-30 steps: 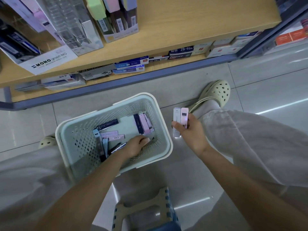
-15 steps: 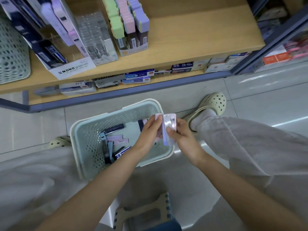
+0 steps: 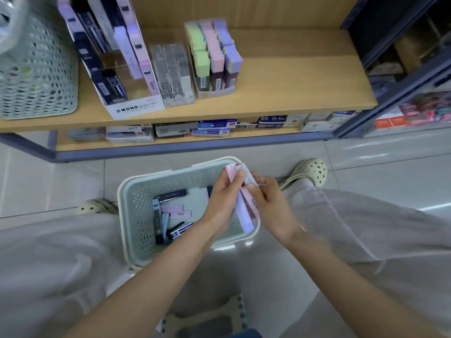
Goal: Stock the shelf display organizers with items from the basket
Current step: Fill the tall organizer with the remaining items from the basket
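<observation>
- The left hand and right hand both hold a small bundle of pastel packs. Each grip is closed round it, thumbs on top.
- The bundle hangs over the right rim of the basket, which sits on the floor between the person's feet.
- Its long axis runs from near the person up towards the shelf, with the far end tipped slightly left.
- The cardboard stand lies up and to the left of the hands. Judging by the matching pink and lilac packs in its right column, that is where the bundle goes. The left hand is the nearer one.
- Loose packs lie flat in the basket: dark blue, pale blue, pink.
- Beside the stand are a clear organizer and a box of pastel erasers.
- A second basket sits on the shelf at the left; its contents are unclear.
</observation>
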`<state>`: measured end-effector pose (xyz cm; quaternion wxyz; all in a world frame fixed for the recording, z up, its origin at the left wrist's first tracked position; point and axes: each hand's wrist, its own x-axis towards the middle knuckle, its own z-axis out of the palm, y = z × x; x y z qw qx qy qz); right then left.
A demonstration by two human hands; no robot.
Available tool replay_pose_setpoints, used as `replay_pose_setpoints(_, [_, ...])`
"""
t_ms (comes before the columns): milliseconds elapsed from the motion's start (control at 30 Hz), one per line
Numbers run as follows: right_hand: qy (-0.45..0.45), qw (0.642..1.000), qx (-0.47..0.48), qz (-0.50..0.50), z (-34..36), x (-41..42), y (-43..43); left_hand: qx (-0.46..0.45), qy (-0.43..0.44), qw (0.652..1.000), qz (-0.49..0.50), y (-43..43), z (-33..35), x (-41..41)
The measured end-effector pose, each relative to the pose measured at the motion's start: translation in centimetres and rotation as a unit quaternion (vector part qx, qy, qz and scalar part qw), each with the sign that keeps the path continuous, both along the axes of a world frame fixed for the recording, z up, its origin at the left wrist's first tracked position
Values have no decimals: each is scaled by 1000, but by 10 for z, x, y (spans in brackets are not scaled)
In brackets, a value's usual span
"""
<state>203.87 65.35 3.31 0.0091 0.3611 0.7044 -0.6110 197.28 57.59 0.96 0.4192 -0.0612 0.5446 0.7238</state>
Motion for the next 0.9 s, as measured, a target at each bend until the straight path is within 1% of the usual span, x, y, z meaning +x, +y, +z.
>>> replay_pose_setpoints(133, [19,999,41,-26,9,-14,-22,-41,-14,996,79,-1,8,2])
replay_pose_setpoints(300, [41,995,91,-19,14,-28,-48,-21,-27,984,173,-8,19,-12])
replay_pose_setpoints(400, [44,990,126,-41,12,-38,-55,-26,-44,974,221,-15,18,-21])
replay_pose_setpoints(467, [56,988,131,-53,13,-44,-59,-21,-62,964,258,-18,18,-26])
replay_pose_setpoints(567, [80,989,110,-52,19,-49,-68,-36,-64,952,297,-25,20,-36])
replay_pose_setpoints(667, [95,990,90,-51,24,-55,-67,-42,-46,947,314,-37,26,-55])
replay_pose_setpoints(767, [98,992,77,-23,31,-68,-58,-37,-11,951,306,-51,44,-77])
replay_pose_setpoints(833, [106,990,88,3,39,-80,-49,-32,24,958,284,-60,58,-91])
replay_pose_setpoints(900, [114,986,119,31,49,-94,-40,-40,68,961,264,-69,69,-105])
